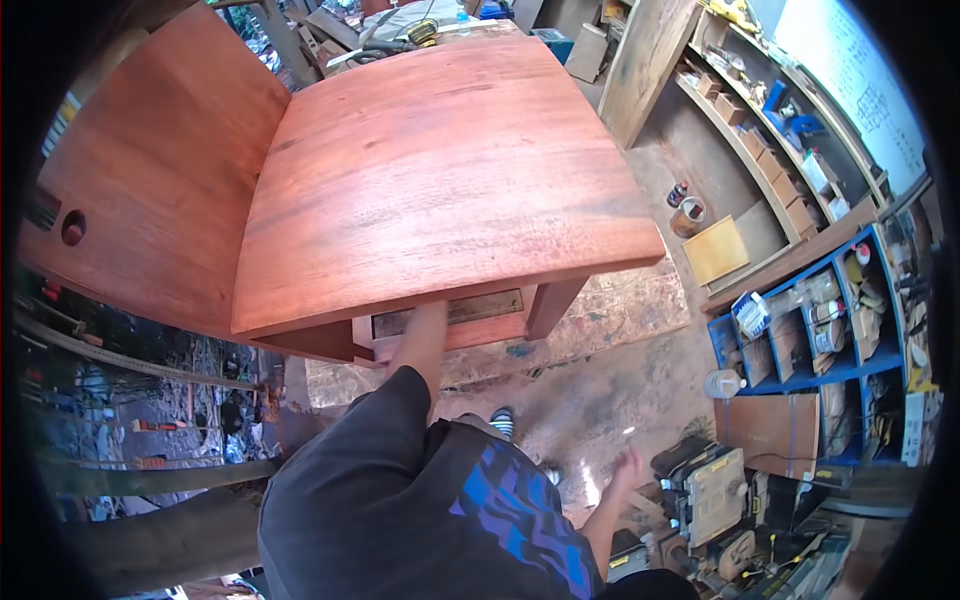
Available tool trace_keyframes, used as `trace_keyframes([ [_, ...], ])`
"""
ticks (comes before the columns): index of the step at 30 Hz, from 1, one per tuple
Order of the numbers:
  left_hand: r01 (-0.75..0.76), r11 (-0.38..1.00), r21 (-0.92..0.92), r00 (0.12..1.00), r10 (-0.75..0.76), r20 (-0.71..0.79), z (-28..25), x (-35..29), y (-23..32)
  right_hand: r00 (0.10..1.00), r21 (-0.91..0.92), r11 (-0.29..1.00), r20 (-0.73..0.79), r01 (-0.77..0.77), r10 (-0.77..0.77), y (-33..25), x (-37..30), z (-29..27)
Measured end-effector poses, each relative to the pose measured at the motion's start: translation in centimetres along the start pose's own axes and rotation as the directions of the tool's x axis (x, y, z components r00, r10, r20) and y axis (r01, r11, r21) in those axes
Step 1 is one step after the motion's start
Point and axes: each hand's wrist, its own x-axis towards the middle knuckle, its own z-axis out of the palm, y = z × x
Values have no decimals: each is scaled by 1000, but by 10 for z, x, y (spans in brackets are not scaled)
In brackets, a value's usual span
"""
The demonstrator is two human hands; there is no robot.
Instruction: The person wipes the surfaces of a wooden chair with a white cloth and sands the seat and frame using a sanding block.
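Observation:
A reddish-brown wooden piece of furniture stands before me, with a broad flat top (450, 170) and an upright panel (160, 170) along its left side. The panel has a round hole near its outer edge. My left forearm (424, 338) reaches in beneath the top's near edge, beside an inner wooden frame (485, 330). The left hand itself is hidden under the top, so its grip does not show. Low at my right side hangs my right hand (627, 472), fingers loosely extended and holding nothing visible.
The furniture rests on a paint-stained board (610, 315). Cans (688, 215) stand on the floor at right, near wall shelves (745, 125) and a blue shelf unit (825, 320). Tool cases (715, 495) crowd the lower right. Behind the furniture lies a cluttered bench with a power tool (422, 34).

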Motion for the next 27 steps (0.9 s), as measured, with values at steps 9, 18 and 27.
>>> trace_keyframes([
  [9,292,734,-613,920,-42,389,81,-114,80,567,-75,704,655,707,-499,-168,-60,234],
  [18,242,76,-967,953,-205,222,12,-261,114,36,171,641,954,748,-297,-225,-47,282],
  [27,-140,899,-414,862,317,396,27,-301,124,-275,-39,714,907,699,319,-234,-12,265],
])
